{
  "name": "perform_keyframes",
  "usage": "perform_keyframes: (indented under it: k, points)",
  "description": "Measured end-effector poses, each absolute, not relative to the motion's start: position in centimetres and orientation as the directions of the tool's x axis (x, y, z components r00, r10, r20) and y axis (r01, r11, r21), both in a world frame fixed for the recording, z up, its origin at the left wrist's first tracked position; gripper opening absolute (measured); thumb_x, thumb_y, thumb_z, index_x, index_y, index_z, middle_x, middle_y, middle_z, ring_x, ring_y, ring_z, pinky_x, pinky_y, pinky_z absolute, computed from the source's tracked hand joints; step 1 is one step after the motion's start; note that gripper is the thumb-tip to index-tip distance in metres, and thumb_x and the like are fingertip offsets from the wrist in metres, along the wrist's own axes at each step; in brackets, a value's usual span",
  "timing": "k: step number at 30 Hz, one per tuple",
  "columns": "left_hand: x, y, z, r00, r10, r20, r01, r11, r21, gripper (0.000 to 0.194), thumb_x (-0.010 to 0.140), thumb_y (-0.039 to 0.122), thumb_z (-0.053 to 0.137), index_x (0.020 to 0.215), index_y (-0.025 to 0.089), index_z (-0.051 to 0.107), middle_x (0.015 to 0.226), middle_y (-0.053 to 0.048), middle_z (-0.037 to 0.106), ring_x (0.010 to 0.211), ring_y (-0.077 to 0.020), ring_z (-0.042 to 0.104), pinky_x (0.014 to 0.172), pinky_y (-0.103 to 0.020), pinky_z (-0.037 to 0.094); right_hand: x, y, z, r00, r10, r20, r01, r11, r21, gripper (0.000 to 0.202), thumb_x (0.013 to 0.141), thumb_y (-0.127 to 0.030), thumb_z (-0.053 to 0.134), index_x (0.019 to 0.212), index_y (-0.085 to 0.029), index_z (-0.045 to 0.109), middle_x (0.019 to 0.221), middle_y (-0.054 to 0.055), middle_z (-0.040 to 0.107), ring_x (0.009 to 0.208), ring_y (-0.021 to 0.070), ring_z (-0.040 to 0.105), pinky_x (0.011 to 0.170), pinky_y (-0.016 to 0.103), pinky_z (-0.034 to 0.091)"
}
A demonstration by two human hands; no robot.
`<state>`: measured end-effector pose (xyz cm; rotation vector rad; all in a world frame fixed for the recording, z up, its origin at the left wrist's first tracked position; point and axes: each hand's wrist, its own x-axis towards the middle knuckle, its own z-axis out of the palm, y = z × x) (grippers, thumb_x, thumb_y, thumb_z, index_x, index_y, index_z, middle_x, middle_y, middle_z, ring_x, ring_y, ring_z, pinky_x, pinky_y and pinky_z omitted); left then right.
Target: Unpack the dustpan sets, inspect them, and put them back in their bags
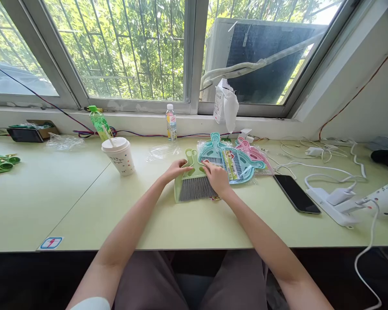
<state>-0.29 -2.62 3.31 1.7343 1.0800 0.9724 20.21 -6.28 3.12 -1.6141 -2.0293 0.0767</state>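
A green hand brush (196,188) with grey bristles lies over a light green dustpan (177,191) on the pale table, bristles toward me. My left hand (175,170) is closed on the left side of this set, near the base of the handles. On its right side, my right hand (216,177) presses at the brush's upper edge, fingers bent over it. Just beyond and to the right lie wrapped blue dustpan sets (245,165) and a pink one (252,150). Parts of the green set are hidden under my fingers.
A white cup (119,157) with a straw, a green-capped bottle (99,122) and a small bottle (171,123) stand to the left and back. At right are a black phone (296,193), a power strip (330,206) and white cables. Green rolls (1,163) lie far left.
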Motion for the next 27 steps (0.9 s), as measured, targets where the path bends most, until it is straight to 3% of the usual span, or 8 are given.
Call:
perform_keyframes:
  k: [4, 8, 15, 22, 27]
  points:
    - [0.4, -3.3, 4.2, 0.338, 0.927, 0.162, 0.137, -0.218, 0.966, 0.042, 0.067, 0.055, 0.073, 0.083, 0.017, 0.063, 0.081, -0.002, 0.061, 0.077, -0.0174, 0.056, 0.07, -0.028, 0.04, 21.2, -5.5, 3.6, -0.141, 0.903, 0.406, 0.717, 0.376, -0.587, 0.039, 0.099, -0.043, 0.044, 0.12, -0.023, 0.07, 0.111, 0.007, 0.075, 0.1, 0.0254, 0.069, 0.088, 0.035, 0.05]
    - [0.5, -3.5, 4.4, 0.367, 0.921, 0.129, 0.086, -0.172, 0.981, 0.047, 0.07, 0.054, 0.071, 0.095, 0.015, 0.07, 0.09, -0.006, 0.068, 0.082, -0.0196, 0.06, 0.072, -0.028, 0.043, 21.8, -4.9, 4.1, -0.268, 0.901, 0.343, 0.499, 0.434, -0.75, 0.039, 0.095, -0.047, 0.05, 0.115, -0.021, 0.071, 0.111, 0.005, 0.075, 0.103, 0.0237, 0.068, 0.09, 0.034, 0.05]
    - [0.4, -3.3, 3.7, 0.407, 0.909, 0.085, 0.136, -0.153, 0.979, 0.043, 0.072, 0.053, 0.071, 0.092, 0.015, 0.071, 0.078, -0.004, 0.064, 0.069, -0.0152, 0.055, 0.063, -0.026, 0.04, 21.1, -4.5, 3.0, -0.24, 0.931, 0.276, 0.422, 0.356, -0.834, 0.036, 0.09, -0.044, 0.057, 0.112, -0.02, 0.073, 0.117, 0.008, 0.073, 0.113, 0.0259, 0.065, 0.099, 0.04, 0.047]
    - [-0.2, -3.0, 3.5, 0.459, 0.883, 0.098, 0.145, -0.183, 0.972, 0.037, 0.072, 0.05, 0.073, 0.084, 0.015, 0.071, 0.07, -0.002, 0.06, 0.065, -0.0138, 0.051, 0.061, -0.027, 0.037, 20.5, -4.3, 1.7, -0.237, 0.943, 0.234, 0.324, 0.304, -0.896, 0.034, 0.085, -0.043, 0.061, 0.1, -0.017, 0.077, 0.098, 0.006, 0.077, 0.095, 0.0242, 0.068, 0.086, 0.037, 0.052]
    - [0.1, -3.1, 3.8, 0.414, 0.906, 0.093, 0.169, -0.177, 0.97, 0.039, 0.073, 0.049, 0.071, 0.09, 0.014, 0.072, 0.074, -0.003, 0.064, 0.07, -0.0164, 0.057, 0.064, -0.027, 0.041, 20.1, -4.5, 1.7, -0.137, 0.975, 0.176, 0.183, 0.199, -0.963, 0.036, 0.078, -0.045, 0.069, 0.1, -0.018, 0.078, 0.098, 0.007, 0.077, 0.095, 0.0237, 0.069, 0.087, 0.037, 0.053]
